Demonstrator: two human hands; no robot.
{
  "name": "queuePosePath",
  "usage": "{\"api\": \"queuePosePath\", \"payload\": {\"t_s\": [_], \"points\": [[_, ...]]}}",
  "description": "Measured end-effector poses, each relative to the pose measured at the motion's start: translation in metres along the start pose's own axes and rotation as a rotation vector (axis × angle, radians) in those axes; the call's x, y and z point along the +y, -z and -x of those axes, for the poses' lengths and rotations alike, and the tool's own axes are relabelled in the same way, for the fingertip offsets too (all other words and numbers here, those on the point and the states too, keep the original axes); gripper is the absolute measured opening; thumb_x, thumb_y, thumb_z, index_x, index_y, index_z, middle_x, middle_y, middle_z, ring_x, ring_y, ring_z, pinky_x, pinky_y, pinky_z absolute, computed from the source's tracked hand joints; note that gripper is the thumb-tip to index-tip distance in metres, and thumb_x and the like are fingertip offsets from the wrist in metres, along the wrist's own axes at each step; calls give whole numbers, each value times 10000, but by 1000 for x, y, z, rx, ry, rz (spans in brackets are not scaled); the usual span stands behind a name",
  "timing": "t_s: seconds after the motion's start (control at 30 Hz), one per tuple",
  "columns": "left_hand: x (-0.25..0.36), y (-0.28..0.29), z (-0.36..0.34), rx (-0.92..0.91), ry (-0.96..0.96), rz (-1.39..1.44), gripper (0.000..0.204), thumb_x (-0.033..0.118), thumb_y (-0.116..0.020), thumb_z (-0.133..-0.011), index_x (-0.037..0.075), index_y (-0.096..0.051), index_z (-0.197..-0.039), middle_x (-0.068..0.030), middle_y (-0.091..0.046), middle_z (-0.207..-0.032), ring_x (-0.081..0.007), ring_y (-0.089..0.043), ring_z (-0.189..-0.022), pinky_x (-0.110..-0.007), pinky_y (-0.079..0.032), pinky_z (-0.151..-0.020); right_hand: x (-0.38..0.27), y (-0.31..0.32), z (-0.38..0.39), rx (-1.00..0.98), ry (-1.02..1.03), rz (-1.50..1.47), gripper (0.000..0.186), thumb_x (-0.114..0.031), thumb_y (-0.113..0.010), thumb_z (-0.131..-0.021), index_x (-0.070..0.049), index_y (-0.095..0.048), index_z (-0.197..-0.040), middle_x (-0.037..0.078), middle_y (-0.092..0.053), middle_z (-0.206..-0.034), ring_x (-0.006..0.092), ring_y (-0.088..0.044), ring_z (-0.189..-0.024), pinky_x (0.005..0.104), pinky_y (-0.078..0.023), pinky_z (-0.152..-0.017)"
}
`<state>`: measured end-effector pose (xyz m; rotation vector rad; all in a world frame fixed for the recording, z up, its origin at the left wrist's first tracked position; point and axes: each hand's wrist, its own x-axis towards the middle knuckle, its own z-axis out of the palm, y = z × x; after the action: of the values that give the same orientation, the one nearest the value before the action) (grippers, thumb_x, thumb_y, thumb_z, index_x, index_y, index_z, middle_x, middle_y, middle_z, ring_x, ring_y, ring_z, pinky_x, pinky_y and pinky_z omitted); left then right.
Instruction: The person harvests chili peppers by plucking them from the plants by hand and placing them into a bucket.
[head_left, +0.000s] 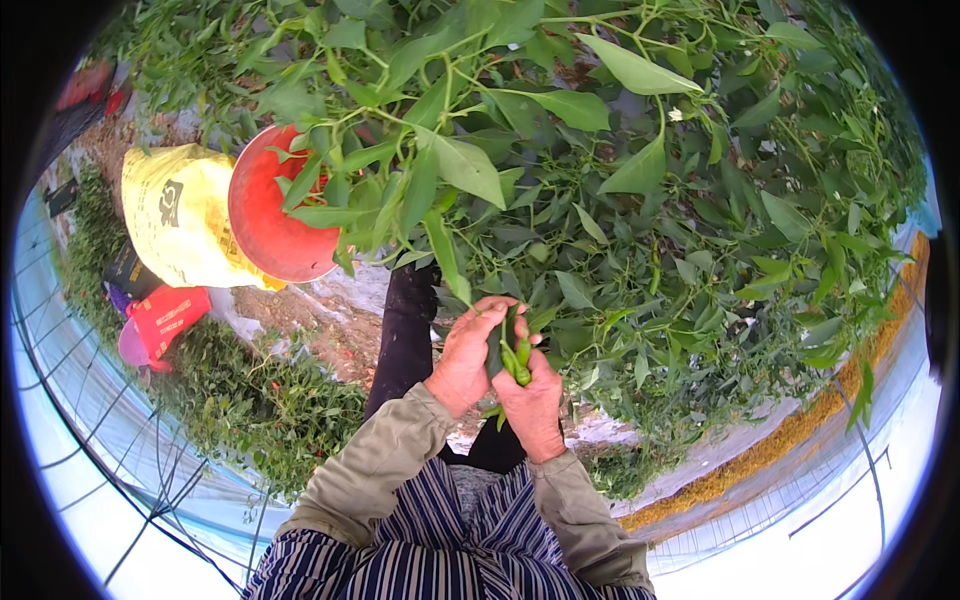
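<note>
Both my hands meet in front of my body at the near edge of the pepper plants [640,250]. My right hand [535,405] is closed around several slender green chili peppers [517,362], whose tips and sides show above the fingers. My left hand [465,355] is right beside it, with its fingers curled and their tips drawn together by a dark green leaf. What those fingertips grip is hidden.
At the left, a red bucket [275,235] lies partly behind leaves, next to a yellow sack [180,215]. Beyond is a person in red [170,318] among lower plants. Leafy branches hang close ahead; greenhouse film [110,420] curves along the sides.
</note>
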<state>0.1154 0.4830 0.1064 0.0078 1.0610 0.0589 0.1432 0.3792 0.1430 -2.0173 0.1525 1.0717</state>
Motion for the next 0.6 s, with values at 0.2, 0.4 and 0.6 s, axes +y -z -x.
{"api": "queuePosePath", "payload": {"t_s": [0.2, 0.4, 0.6], "points": [[10, 26, -12, 209, 92, -189, 271, 248, -474, -998, 3, -585, -963, 4, -440, -628, -134, -458, -568, -276, -426, -573, -1, 28, 22, -217, -459, -112, 179, -123, -654, -778, 34, -594, -839, 73, -598, -625, 123, -573, -523, 294, -472, -489], [24, 52, -23, 353, 4, -472, 246, 277, -475, -996, 47, -537, -933, 54, -344, -595, -73, -339, -504, -226, -281, -446, -20, 54, 38, -222, -596, -291, 83, -11, -613, -802, 29, -571, -862, 46, -582, -641, 125, -559, -494, 257, -442, -449], [30, 63, -12, 37, -96, -1264, 492, 216, -669, -877, 81, -485, -1312, -104, -518, -1275, -221, -500, -1149, -356, -446, -951, -20, 57, 35, -56, -557, -282, 93, -30, -616, -803, 35, -567, -848, 56, -588, -657, 124, -544, -496, 254, -419, -464]]}}
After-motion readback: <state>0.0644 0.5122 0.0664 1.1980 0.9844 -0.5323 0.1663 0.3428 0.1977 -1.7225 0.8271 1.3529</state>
